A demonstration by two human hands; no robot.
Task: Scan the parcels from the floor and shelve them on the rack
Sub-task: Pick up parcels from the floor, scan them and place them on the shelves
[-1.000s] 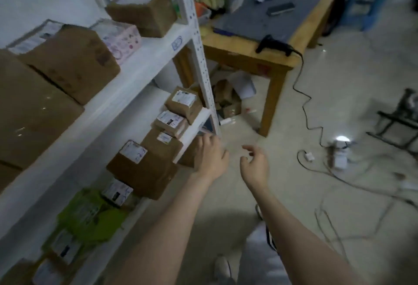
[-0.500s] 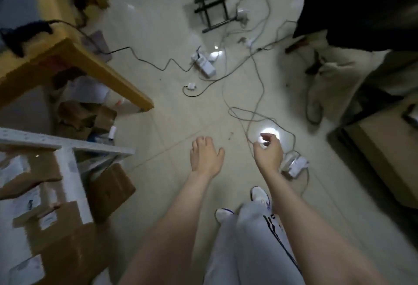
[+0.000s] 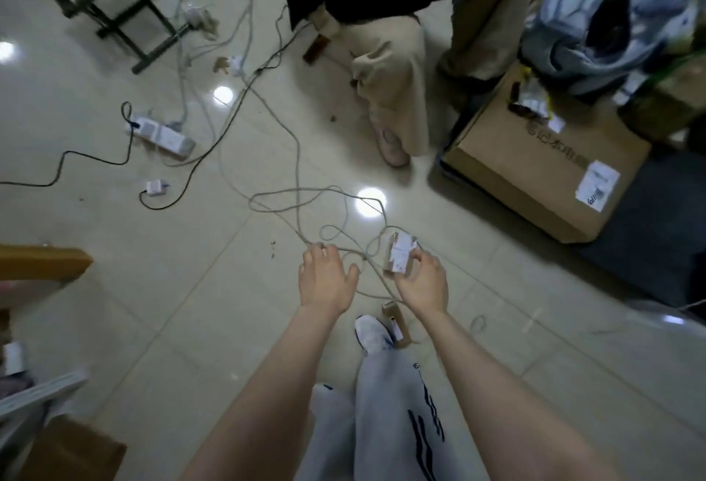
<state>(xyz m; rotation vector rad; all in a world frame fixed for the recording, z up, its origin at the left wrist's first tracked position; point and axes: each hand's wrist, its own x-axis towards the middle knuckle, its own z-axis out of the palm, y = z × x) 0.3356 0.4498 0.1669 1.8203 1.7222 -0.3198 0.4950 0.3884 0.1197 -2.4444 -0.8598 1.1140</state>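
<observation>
Fingers (image 3: 425, 258) of the right hand (image 3: 424, 284) curl round the parcel (image 3: 399, 259), thumb at its near end and the rest on its far side. The grasp looks only just made, and I cannot tell whether the parcel has left the floor (image 3: 172, 308). The left hand (image 3: 328, 282) is released, fingers spread and straight, holding nothing, above a loop of cable (image 3: 298, 190).

Taking the box (image 3: 535, 171) as the mark, the parcel is left of it and nearer the person, well apart from it, among the cable loops. A second parcel (image 3: 395, 322) lies nearer still, on the same side of the box. Another person's legs (image 3: 389, 72) stand just left of the box. The rack (image 3: 42, 391) shows only as a blurred edge, far left of the box.

The step in hand appears to be the pick-up: taking a parcel from the floor before scanning. The next move probably calls for a firm lift clear of the cable, which runs close by and could snag. The label should then be turned outward for the scanner, which is not in view. The second parcel remains to be fetched.
</observation>
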